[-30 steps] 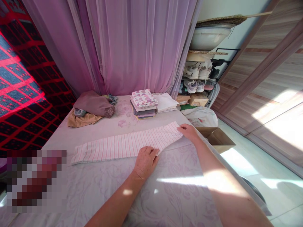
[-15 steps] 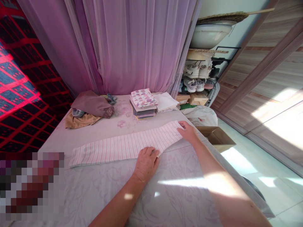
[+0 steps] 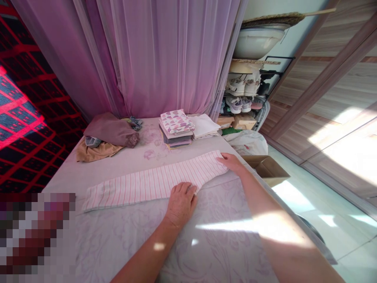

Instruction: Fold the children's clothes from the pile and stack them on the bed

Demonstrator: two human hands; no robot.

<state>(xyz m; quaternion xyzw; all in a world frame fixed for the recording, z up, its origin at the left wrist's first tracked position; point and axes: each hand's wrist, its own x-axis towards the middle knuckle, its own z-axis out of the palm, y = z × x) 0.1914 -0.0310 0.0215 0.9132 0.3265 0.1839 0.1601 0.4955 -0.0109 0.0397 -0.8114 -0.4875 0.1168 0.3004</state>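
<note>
Pink-and-white striped trousers (image 3: 150,180) lie folded lengthwise across the bed, the narrow leg end to the left and the wide end to the right. My left hand (image 3: 181,202) rests on their near edge, palm down, its fingers laid over the cloth. At the far right corner of the wide end, my right hand (image 3: 231,162) grips the edge, with some fingertips hidden by the cloth and the hand.
A folded stack of clothes (image 3: 176,124) and white folded cloth (image 3: 204,126) sit at the back. Loose brown clothes (image 3: 110,131) lie back left. An open cardboard box (image 3: 269,169) stands on the floor beyond the right bed edge, near a shoe rack (image 3: 244,96).
The camera view has shifted slightly. My right hand has changed its hold a little at the trousers' corner; my left hand stays on the near edge.
</note>
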